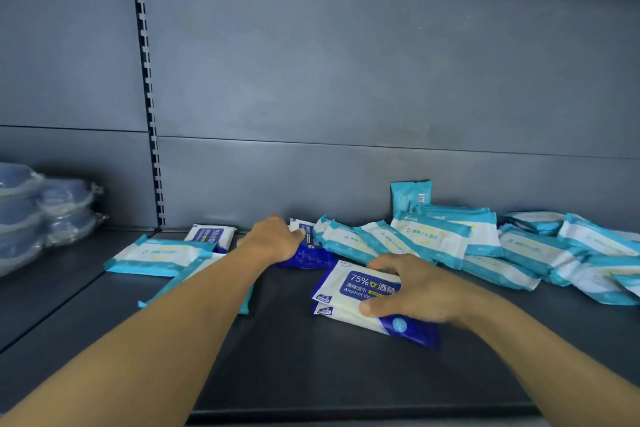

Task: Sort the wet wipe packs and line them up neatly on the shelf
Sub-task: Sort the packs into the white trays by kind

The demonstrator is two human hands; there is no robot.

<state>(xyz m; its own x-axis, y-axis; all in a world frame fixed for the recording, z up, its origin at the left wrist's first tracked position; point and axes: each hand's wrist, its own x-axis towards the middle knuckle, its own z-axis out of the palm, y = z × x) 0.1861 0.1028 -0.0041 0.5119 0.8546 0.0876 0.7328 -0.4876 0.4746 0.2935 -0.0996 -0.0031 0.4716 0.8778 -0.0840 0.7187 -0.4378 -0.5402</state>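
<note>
Shelf front: we are leaning over the dark shelf (346,374), and its near strip is lying bare between our forearms.

Right hand: our right hand (415,291) is gripping the stacked dark-blue alcohol wipe packs (353,291), thumb curled on the near edge and fingers hooked over the far edge. Two packs, one on the other, seem to be in the stack; we cannot tell whether there are more.

Left hand: our left hand (277,236) is reaching further in, fingers bent down onto another dark-blue pack (308,256) that is lying flat just beyond the stack. Whether the fingers are pinching it or only pressing on it, we cannot tell; the fingertips are hidden.

Left side: two teal packs (156,256) are lying askew under and beside our left forearm, and one more dark-blue pack (211,234) is sitting against the back wall.

Right side: a loose heap of teal packs (519,246) is sprawling toward the right edge, overlapping, with one teal pack (410,196) standing upright against the back panel.

Far left: wrapped blue bowls (41,211) are sitting in the next bay.

Step in hand: we judge that we are gathering the dark-blue packs apart from the teal ones; sorting is early and nothing is lined up yet.

Next move: it is likely calling for drawing the far pack onto the stack and squaring the edges.
</note>
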